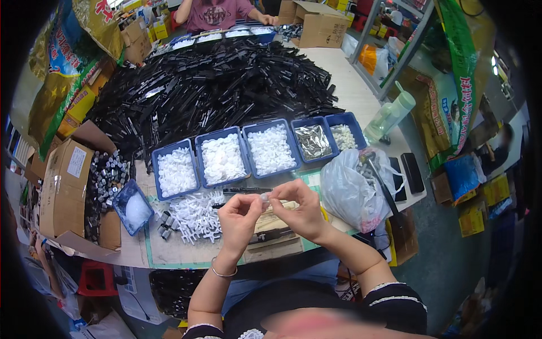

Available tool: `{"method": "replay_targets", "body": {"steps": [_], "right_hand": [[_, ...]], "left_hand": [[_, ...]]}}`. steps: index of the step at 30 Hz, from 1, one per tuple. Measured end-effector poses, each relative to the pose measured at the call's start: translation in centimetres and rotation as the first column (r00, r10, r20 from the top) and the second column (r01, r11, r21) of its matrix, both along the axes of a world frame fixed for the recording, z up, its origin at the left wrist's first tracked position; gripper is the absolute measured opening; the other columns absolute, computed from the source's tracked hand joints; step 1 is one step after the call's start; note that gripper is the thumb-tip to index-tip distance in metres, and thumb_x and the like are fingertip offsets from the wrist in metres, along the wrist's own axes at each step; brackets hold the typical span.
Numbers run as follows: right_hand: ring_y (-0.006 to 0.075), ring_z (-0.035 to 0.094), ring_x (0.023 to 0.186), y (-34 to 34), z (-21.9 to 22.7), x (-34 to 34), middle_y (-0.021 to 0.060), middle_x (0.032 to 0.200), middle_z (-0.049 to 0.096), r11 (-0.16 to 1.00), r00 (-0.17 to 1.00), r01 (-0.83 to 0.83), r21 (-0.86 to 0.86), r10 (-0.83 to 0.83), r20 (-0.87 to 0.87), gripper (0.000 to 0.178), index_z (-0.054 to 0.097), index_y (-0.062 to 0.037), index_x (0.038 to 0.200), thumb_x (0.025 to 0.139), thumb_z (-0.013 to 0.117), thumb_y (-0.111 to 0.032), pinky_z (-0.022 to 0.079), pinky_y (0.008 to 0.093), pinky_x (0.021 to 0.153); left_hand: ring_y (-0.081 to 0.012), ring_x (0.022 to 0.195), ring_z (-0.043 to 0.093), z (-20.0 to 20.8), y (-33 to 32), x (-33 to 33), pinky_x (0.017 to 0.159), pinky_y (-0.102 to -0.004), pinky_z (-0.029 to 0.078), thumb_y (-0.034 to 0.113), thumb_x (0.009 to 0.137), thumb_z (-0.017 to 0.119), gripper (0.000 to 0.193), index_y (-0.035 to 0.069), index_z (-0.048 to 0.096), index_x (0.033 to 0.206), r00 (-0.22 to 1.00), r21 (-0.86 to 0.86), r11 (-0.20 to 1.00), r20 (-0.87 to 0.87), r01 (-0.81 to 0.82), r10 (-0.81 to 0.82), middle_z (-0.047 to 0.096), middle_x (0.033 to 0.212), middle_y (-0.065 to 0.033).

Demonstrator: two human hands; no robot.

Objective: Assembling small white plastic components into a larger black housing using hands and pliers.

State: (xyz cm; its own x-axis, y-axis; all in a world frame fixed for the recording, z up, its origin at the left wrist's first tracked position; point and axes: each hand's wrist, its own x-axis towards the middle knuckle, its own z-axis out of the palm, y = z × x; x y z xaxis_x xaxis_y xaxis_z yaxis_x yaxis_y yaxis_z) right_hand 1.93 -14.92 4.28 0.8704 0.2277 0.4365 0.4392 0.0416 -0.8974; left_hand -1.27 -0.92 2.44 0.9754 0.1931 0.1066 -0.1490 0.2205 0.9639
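A small whitish part [265, 198] sits between the fingertips of both my hands, over the near edge of the table; its exact kind is too small to make out. My left hand [239, 221] pinches it from the left, and my right hand [300, 213] pinches it from the right. Behind and beneath my hands lie black plastic strips [276, 233] on a pale work block [276, 222]. Just left of my left hand is a heap of white branched plastic pieces [195, 217]. Blue bins [249, 172] of small white parts stand beyond my hands.
A large pile of black plastic parts [226, 79] covers the far table. A blue bin of metal pieces [314, 142], a plastic bag [353, 189] and a green bottle [390, 116] are at right. At left stands a cardboard box [65, 186]. Another person [214, 14] sits opposite.
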Motion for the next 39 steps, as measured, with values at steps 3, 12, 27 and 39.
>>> {"method": "replay_targets", "body": {"steps": [3,12,27,39], "right_hand": [[0.0218,0.066,0.076,-0.3,1.0,-0.4,0.0129,0.083,0.063,0.994,0.990,0.023,-0.110,-0.007,0.143,0.018,0.052,-0.0009,0.082,0.074,0.067,0.005,0.052,0.0288,0.067],[0.0299,0.061,0.075,-0.4,0.4,-0.8,0.0117,0.080,0.060,0.943,0.909,0.158,-0.293,-0.023,0.416,0.016,0.054,-0.0031,0.074,0.067,0.066,0.004,0.050,0.0350,0.065],[0.0238,0.061,0.089,-2.8,-1.7,-3.0,0.0096,0.083,0.064,0.876,0.981,-0.172,-0.451,0.194,0.002,0.014,0.067,-0.0031,0.086,0.072,0.068,-0.003,0.051,0.0315,0.070],[0.0233,0.053,0.084,-2.5,-6.5,-3.2,0.0030,0.080,0.057,0.722,0.937,-0.012,-0.692,0.249,0.244,0.013,0.064,-0.0084,0.081,0.069,0.069,-0.008,0.040,0.0353,0.078]], "left_hand": [[-0.0078,0.072,0.061,0.0,-0.3,-0.5,0.065,-0.0203,0.049,0.004,0.084,0.064,0.008,-0.004,0.061,0.084,0.997,-0.048,0.997,0.052,-0.056,0.058,0.066,0.084,-0.0086],[-0.0090,0.081,0.060,-0.9,-0.6,-1.2,0.073,-0.0208,0.048,-0.001,0.083,0.064,0.014,-0.001,0.056,0.095,0.999,-0.182,0.983,0.029,-0.019,0.025,0.065,0.093,-0.0078],[-0.0115,0.085,0.062,-2.5,1.3,-5.3,0.075,-0.0238,0.049,-0.002,0.080,0.066,0.040,0.001,0.044,0.114,0.975,0.055,0.978,-0.111,0.201,-0.194,0.064,0.090,-0.0081],[-0.0204,0.075,0.063,-3.5,1.6,-7.8,0.063,-0.0297,0.050,0.003,0.075,0.069,0.026,0.000,0.061,0.099,0.996,0.691,0.718,-0.043,0.085,-0.077,0.065,0.085,-0.0107]]}}
